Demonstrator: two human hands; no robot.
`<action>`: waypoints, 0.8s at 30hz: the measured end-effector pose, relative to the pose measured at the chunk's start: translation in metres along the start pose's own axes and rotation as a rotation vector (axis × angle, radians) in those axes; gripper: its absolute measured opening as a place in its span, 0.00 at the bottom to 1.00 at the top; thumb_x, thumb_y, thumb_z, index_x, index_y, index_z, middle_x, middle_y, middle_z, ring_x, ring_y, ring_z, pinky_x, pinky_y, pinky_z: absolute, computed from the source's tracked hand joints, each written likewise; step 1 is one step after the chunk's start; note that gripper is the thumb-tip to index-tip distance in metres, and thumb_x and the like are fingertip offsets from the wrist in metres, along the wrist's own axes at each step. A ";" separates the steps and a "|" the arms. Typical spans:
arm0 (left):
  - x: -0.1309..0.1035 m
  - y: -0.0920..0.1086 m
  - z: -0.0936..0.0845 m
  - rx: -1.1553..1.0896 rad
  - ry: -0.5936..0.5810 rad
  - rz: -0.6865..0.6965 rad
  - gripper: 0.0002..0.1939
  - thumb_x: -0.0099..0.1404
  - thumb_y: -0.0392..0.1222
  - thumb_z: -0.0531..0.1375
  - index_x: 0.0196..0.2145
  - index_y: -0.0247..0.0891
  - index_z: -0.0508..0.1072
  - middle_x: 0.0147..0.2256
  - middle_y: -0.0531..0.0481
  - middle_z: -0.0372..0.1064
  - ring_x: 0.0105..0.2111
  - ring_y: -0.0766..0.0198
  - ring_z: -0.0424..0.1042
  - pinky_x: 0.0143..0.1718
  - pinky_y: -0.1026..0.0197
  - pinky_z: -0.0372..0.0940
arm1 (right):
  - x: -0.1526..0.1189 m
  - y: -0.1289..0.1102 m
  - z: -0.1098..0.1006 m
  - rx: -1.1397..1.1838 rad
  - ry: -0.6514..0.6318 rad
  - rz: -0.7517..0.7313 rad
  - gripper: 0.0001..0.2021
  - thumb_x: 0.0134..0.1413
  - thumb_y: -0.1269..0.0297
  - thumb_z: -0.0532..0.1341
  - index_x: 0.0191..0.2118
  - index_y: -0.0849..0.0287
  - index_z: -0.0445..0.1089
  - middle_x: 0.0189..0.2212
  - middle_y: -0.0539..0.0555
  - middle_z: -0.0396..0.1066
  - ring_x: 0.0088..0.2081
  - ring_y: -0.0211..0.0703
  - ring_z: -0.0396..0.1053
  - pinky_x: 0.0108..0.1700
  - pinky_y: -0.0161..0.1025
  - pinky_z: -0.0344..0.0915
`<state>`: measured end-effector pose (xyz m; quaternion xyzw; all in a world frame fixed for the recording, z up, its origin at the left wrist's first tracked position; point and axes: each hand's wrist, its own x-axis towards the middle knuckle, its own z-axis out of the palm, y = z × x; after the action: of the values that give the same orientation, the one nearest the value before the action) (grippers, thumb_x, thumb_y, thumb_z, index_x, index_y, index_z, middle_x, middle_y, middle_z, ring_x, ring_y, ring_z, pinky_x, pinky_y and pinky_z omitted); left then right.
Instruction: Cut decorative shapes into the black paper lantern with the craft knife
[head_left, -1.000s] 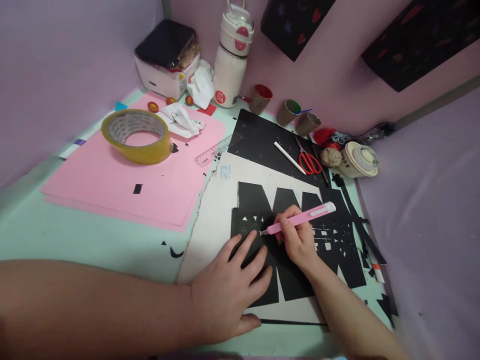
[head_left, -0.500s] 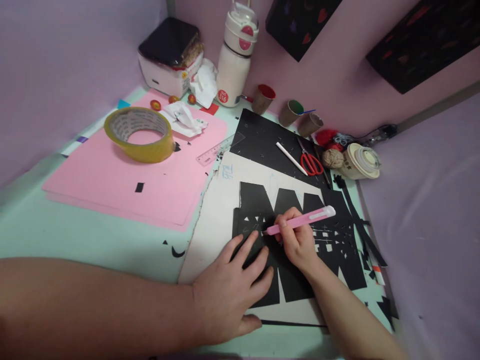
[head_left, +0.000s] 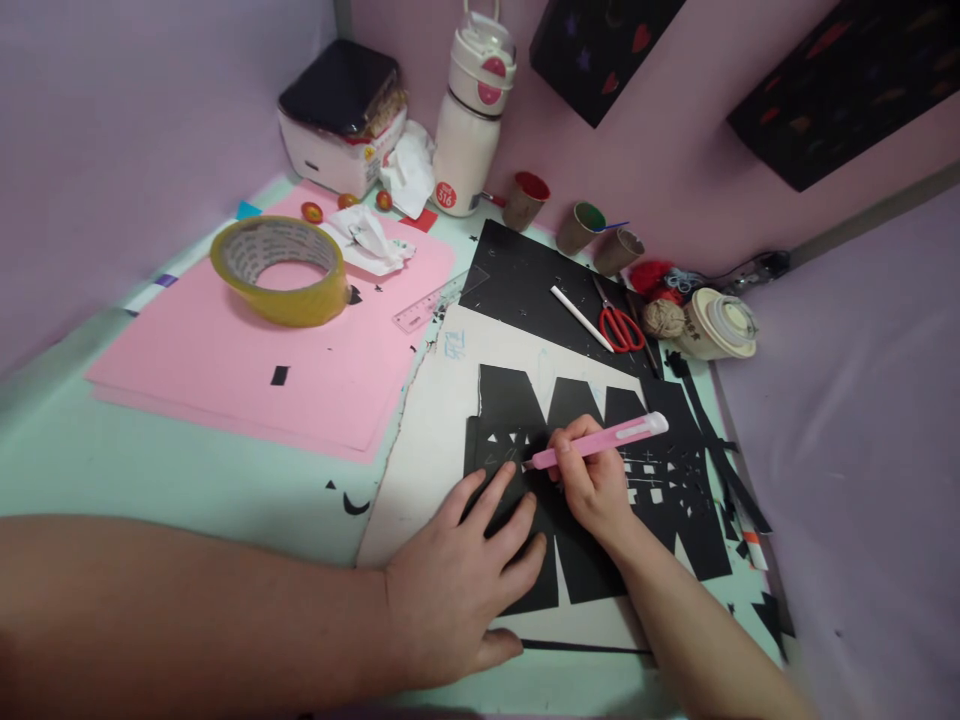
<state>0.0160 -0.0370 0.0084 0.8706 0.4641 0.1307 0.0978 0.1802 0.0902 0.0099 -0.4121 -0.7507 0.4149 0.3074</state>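
Two hands work on the black paper (head_left: pixel 589 565), which lies flat on a white card (head_left: pixel 420 430) on the desk (head_left: pixel 225 490). The left hand (head_left: pixel 461 585) is spread out with its fingers apart, pressing the paper down and gripping nothing. The right hand (head_left: pixel 596 490) has its fingers closed around the pink knife (head_left: pixel 600 440), like a pencil. The knife leans over to the right, and its blade (head_left: pixel 529 463) is at the paper, very near the left pointing finger. I can't tell if it goes all the way through. To cut well here, it looks best to slide that finger back a bit, so a slip can't nick it. The other fingers can push down on both sides so the paper won't wiggle. Go slowly, with small, light pulls along the thin lines (head_left: pixel 510 452), and do a line twice rather than pushing hard. Stop right at the corners, because the strips between the little holes (head_left: pixel 657 496) look skinny and could rip. The card should stay underneath to save the desk.
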 end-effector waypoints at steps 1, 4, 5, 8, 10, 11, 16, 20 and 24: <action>0.000 0.000 0.000 -0.002 -0.001 0.000 0.39 0.58 0.67 0.59 0.59 0.41 0.66 0.64 0.39 0.58 0.66 0.32 0.44 0.63 0.36 0.34 | 0.000 0.000 0.000 -0.005 0.002 0.000 0.12 0.66 0.58 0.54 0.30 0.55 0.61 0.18 0.45 0.62 0.19 0.36 0.60 0.22 0.33 0.56; 0.000 0.000 0.000 -0.004 -0.004 0.000 0.39 0.58 0.67 0.60 0.59 0.41 0.66 0.64 0.39 0.57 0.66 0.32 0.44 0.63 0.36 0.34 | 0.001 -0.001 0.000 -0.023 0.008 -0.002 0.12 0.66 0.58 0.54 0.30 0.55 0.61 0.18 0.45 0.62 0.19 0.35 0.60 0.23 0.33 0.57; 0.000 0.000 0.001 -0.003 -0.005 0.001 0.39 0.58 0.67 0.59 0.59 0.41 0.66 0.64 0.39 0.57 0.66 0.31 0.44 0.63 0.36 0.34 | 0.001 -0.001 0.000 -0.027 0.012 -0.004 0.12 0.66 0.59 0.54 0.30 0.55 0.62 0.18 0.45 0.62 0.19 0.35 0.60 0.23 0.33 0.57; 0.000 0.000 0.001 -0.001 -0.004 0.001 0.39 0.59 0.67 0.59 0.59 0.41 0.66 0.64 0.39 0.57 0.67 0.32 0.43 0.63 0.36 0.34 | 0.001 -0.002 0.000 -0.031 0.015 -0.001 0.13 0.66 0.59 0.55 0.29 0.55 0.62 0.18 0.46 0.63 0.19 0.35 0.61 0.22 0.33 0.57; 0.000 0.001 0.001 0.000 0.000 -0.002 0.38 0.59 0.67 0.59 0.59 0.41 0.66 0.64 0.39 0.57 0.67 0.32 0.43 0.63 0.36 0.34 | 0.001 -0.002 0.000 -0.028 0.015 0.010 0.14 0.65 0.58 0.55 0.28 0.55 0.62 0.18 0.46 0.63 0.19 0.35 0.61 0.22 0.33 0.57; 0.000 0.000 0.001 0.001 0.001 -0.003 0.39 0.59 0.67 0.59 0.59 0.41 0.66 0.64 0.39 0.57 0.67 0.32 0.43 0.63 0.36 0.35 | 0.001 -0.002 0.000 -0.028 0.017 0.015 0.14 0.65 0.58 0.56 0.28 0.55 0.62 0.17 0.46 0.63 0.19 0.35 0.62 0.22 0.33 0.58; 0.000 -0.002 -0.001 -0.002 -0.006 0.036 0.38 0.61 0.67 0.57 0.60 0.39 0.65 0.64 0.37 0.57 0.66 0.31 0.45 0.62 0.35 0.38 | 0.001 -0.003 0.002 -0.007 0.050 0.008 0.13 0.62 0.57 0.60 0.27 0.55 0.63 0.17 0.46 0.64 0.19 0.37 0.64 0.22 0.34 0.59; 0.000 -0.004 -0.002 0.007 0.008 0.023 0.38 0.60 0.67 0.58 0.59 0.40 0.66 0.63 0.38 0.58 0.66 0.31 0.45 0.62 0.36 0.36 | 0.001 -0.003 0.002 0.070 0.104 0.042 0.15 0.61 0.55 0.61 0.27 0.54 0.60 0.15 0.45 0.64 0.16 0.36 0.62 0.20 0.33 0.58; 0.000 -0.004 -0.003 0.009 -0.004 0.060 0.37 0.62 0.67 0.56 0.60 0.39 0.65 0.63 0.37 0.58 0.65 0.30 0.47 0.61 0.36 0.37 | 0.002 -0.003 0.001 0.160 0.152 0.100 0.16 0.62 0.54 0.60 0.27 0.54 0.56 0.13 0.43 0.63 0.14 0.33 0.59 0.18 0.31 0.54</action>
<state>0.0114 -0.0347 0.0101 0.8848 0.4382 0.1297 0.0909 0.1773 0.0907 0.0128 -0.4534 -0.6683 0.4559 0.3741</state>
